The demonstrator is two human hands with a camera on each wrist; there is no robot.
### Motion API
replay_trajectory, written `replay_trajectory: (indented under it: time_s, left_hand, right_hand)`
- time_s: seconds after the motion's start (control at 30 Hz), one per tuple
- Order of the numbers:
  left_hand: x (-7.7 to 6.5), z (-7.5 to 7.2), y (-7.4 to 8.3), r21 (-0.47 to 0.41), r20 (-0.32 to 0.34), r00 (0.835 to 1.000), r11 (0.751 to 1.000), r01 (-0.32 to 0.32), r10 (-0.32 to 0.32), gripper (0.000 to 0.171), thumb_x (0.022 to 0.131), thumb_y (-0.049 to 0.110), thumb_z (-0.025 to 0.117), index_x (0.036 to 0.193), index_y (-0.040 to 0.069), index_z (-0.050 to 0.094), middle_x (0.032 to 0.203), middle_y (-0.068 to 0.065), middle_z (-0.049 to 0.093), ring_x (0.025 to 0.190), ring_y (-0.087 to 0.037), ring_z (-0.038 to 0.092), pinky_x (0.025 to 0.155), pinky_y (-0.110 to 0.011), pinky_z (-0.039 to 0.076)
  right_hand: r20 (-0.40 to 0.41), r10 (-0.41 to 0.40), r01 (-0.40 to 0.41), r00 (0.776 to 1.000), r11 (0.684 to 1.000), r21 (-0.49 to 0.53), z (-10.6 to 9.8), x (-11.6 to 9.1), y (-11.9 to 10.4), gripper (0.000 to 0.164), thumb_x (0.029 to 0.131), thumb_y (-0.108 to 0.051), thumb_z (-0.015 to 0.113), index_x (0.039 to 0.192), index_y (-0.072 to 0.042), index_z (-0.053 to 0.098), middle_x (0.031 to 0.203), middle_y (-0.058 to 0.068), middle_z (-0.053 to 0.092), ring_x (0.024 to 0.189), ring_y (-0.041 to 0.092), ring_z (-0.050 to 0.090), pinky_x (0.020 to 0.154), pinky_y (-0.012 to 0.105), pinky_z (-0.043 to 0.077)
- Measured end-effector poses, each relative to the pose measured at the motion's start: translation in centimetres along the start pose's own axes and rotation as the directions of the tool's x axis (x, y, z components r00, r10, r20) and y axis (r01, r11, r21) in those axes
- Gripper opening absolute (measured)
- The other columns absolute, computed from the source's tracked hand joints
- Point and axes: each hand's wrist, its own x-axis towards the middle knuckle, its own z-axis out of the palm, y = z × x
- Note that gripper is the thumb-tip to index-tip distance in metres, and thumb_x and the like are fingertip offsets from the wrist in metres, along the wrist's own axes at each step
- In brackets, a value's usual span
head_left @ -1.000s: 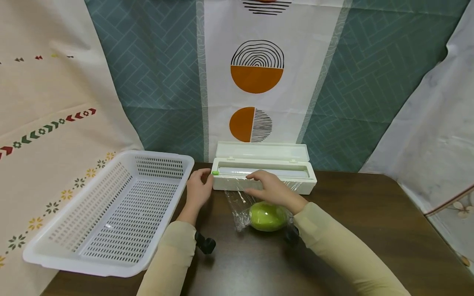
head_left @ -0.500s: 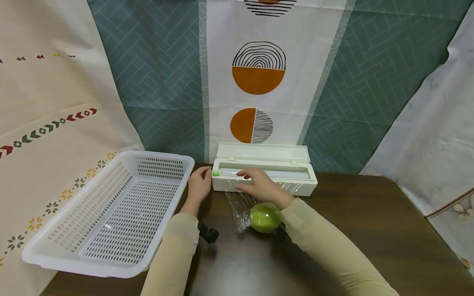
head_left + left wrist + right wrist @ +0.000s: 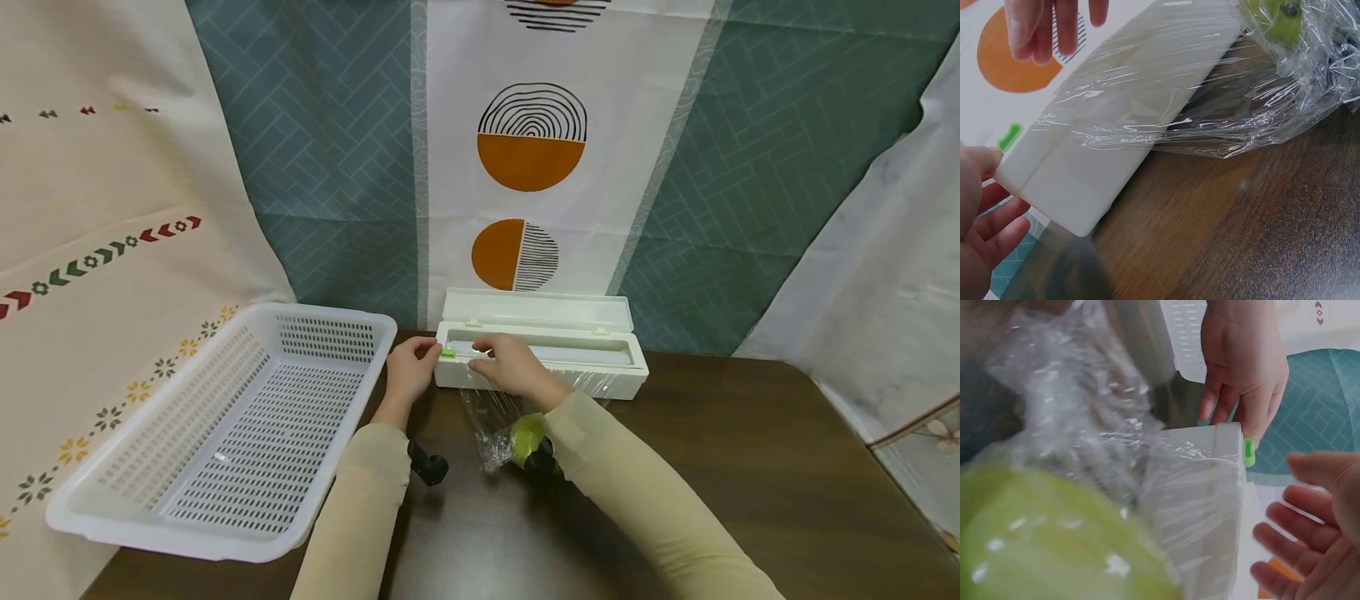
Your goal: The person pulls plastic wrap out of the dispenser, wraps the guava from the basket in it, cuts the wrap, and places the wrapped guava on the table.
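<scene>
A white cling film box [image 3: 540,379] with its lid up and a roll inside stands against the hanging cloth. My left hand [image 3: 411,367] is at its left end, thumb touching the top corner beside the green slider [image 3: 1010,137], other fingers loosely bent at the end face. Above the box's front left part hovers my right hand [image 3: 512,367], its fingers [image 3: 1294,550] spread and holding nothing. Clear film [image 3: 1210,119] runs from the box to a glossy green fruit [image 3: 1054,544] wrapped in it, partly hidden by my right wrist in the head view.
A white slotted plastic basket [image 3: 255,542] stands at the left on the dark wooden table [image 3: 495,542]. Patterned cloths [image 3: 345,167] hang behind and at both sides. A black wrist camera [image 3: 427,464] sits on my left wrist.
My right hand has moved left along the box, and its wrist now covers more of the fruit. My left hand has come slightly forward and right to touch the box's corner.
</scene>
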Motion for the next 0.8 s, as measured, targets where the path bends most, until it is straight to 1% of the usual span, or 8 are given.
replay_trajectory:
  time_s: [0.13, 0.27, 0.4, 0.7, 0.8]
  left_hand:
    - [0.0, 0.1, 0.0, -0.011, 0.003, 1.0, 1.0, 0.006, -0.006, 0.029, 0.091, 0.024, 0.063, 0.11, 0.004, 0.067, 0.111, -0.015, 0.067, 0.102, -0.028, 0.06, 0.089, -0.042, 0.048]
    - [-0.1, 0.2, -0.2, -0.027, 0.006, 1.0, 1.0, 0.009, -0.008, 0.031, 0.089, 0.026, 0.065, 0.111, 0.003, 0.067, 0.11, -0.015, 0.068, 0.101, -0.028, 0.062, 0.086, -0.042, 0.05]
    - [-0.2, 0.4, -0.2, -0.04, 0.013, 1.0, 0.999, 0.022, -0.021, 0.035, 0.087, 0.026, 0.068, 0.114, 0.003, 0.066, 0.111, -0.016, 0.067, 0.102, -0.029, 0.063, 0.085, -0.042, 0.052]
    - [-0.4, 0.6, 0.0, -0.044, -0.003, 0.999, 0.998, 0.042, -0.042, 0.04, 0.084, 0.028, 0.071, 0.115, 0.003, 0.066, 0.11, -0.016, 0.067, 0.101, -0.029, 0.062, 0.083, -0.042, 0.052]
    - [-0.6, 0.5, 0.0, -0.049, 0.012, 0.999, 0.998, 0.035, -0.034, 0.042, 0.085, 0.029, 0.069, 0.118, 0.003, 0.065, 0.112, -0.016, 0.067, 0.101, -0.029, 0.062, 0.082, -0.042, 0.052]
  right_hand:
    - [0.006, 0.029, -0.029, 1.0, 1.0, -0.011, 0.0, 0.4, -0.2, 0.035, 0.093, -0.018, 0.06, 0.122, 0.0, 0.061, 0.123, 0.014, 0.063, 0.111, 0.03, 0.059, 0.093, 0.041, 0.048]
    - [0.008, 0.026, -0.025, 1.0, 0.999, -0.022, 0.3, 0.7, -0.2, 0.031, 0.093, -0.015, 0.059, 0.12, 0.0, 0.062, 0.12, 0.015, 0.064, 0.11, 0.03, 0.06, 0.092, 0.042, 0.049]
    - [0.007, 0.028, -0.028, 1.0, 0.999, -0.027, 0.5, 0.9, -0.3, 0.03, 0.093, -0.013, 0.058, 0.12, 0.001, 0.062, 0.122, 0.016, 0.063, 0.112, 0.031, 0.059, 0.093, 0.042, 0.049]
    - [0.005, 0.087, -0.087, 0.996, 0.996, 0.013, 0.9, 1.4, 0.0, 0.03, 0.094, -0.012, 0.057, 0.122, 0.0, 0.062, 0.121, 0.015, 0.064, 0.11, 0.029, 0.061, 0.09, 0.039, 0.051]
    - [0.009, 0.104, -0.104, 0.995, 0.994, 0.016, 1.0, 1.6, 0.1, 0.03, 0.095, -0.013, 0.056, 0.122, -0.001, 0.062, 0.12, 0.015, 0.064, 0.107, 0.028, 0.062, 0.087, 0.038, 0.052]
